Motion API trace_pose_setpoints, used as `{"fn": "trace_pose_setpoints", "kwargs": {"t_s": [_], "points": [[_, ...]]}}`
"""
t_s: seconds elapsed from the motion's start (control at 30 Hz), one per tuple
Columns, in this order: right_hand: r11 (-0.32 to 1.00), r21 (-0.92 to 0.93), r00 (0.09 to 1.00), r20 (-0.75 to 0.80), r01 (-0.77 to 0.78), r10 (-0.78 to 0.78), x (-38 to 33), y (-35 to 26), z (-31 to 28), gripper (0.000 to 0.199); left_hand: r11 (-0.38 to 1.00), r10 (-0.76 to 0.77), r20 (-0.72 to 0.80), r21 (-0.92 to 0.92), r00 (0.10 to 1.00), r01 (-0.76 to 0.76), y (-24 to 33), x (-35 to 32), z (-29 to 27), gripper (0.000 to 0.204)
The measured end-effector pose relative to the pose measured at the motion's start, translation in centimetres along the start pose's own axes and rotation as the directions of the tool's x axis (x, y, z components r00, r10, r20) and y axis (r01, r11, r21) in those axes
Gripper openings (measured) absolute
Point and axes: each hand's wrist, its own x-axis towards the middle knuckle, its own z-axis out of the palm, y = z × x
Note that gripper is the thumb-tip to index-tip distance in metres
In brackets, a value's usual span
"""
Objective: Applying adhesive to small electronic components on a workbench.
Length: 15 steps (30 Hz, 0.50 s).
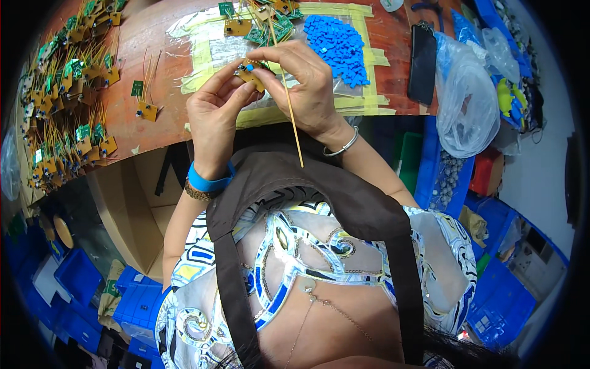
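Both hands meet over the near edge of the wooden table [153,37]. The left hand [215,114] and right hand [304,83] each pinch a small yellow circuit board [251,75] between curled fingertips — it carries a tiny blue cap, and thin yellow wires [294,123] trail from it toward the person. Just beyond lies a pile of blue caps [338,43] (on taped plastic sheet). Finished boards [67,92] crowd the far left; a clear plastic bag [467,104] sits right.

Both hands, left hand [212,114] and right hand [307,86], are pinching a small yellow circuit board [251,75] with yellow wire leads [294,126] above the brown wooden desk [160,43].
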Motion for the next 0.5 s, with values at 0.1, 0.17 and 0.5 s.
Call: {"fn": "trace_pose_setpoints", "kwargs": {"t_s": [0.1, 0.17, 0.5], "points": [[1.0, -0.027, 0.999, -0.042, -0.01, 0.009, -0.1, -0.1, -0.02, 0.024, 1.0, 0.008, -0.002, -0.007, 1.0, -0.008, 0.15, 0.06, 0.1, 0.035], [0.996, -0.088, 1.0, 0.005, 0.001, -0.001, -0.1, -0.07, -0.03, 0.026, 1.0, 0.01, -0.005, 0.0, 1.0, -0.01, 0.04, 0.12, 0.01, 0.034], [0.998, -0.06, 1.0, 0.008, 0.0, 0.001, -0.03, -0.2, 0.14, 0.021, 1.0, 0.019, 0.0, 0.005, 1.0, -0.019, -0.18, -0.01, 0.0, 0.032]]}}
